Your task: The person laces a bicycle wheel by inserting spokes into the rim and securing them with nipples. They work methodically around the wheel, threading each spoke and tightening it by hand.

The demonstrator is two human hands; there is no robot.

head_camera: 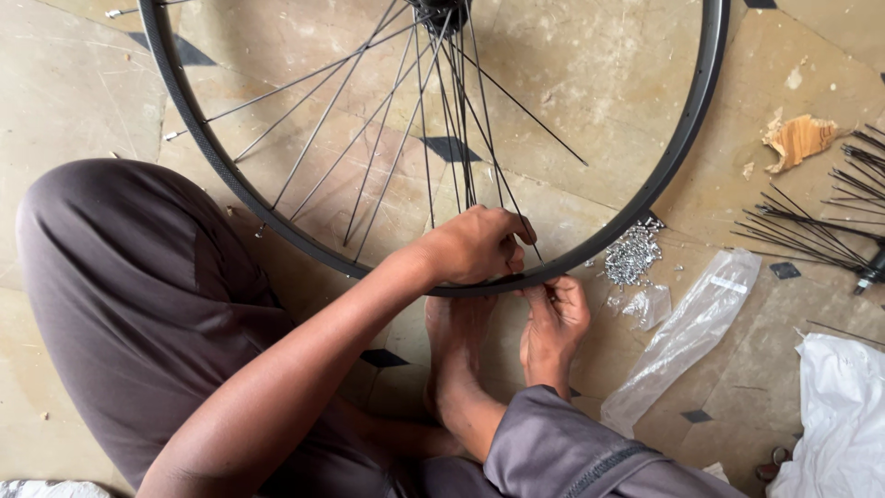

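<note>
- On the tiled floor (590, 65), between the person's knees, a black bicycle rim (678, 148) stands with its lowest part near the bare foot (454, 355).
- The left hand (475, 244) sits inside the rim, fingers curled closed around a thin spoke (489, 138) just above the rim.
- The right hand (553, 323) is under the rim, fingertips pinched together on something small; what it is cannot be told.
- A pile of small silver nipples (631, 254) lies just beside the rim, near a clear plastic bag (687, 337).
- Loose black spokes (820, 226) lie well apart, toward the right edge.
- To do this well, the spoke should probably be held straight into its hole while the other hand turns gently.
</note>
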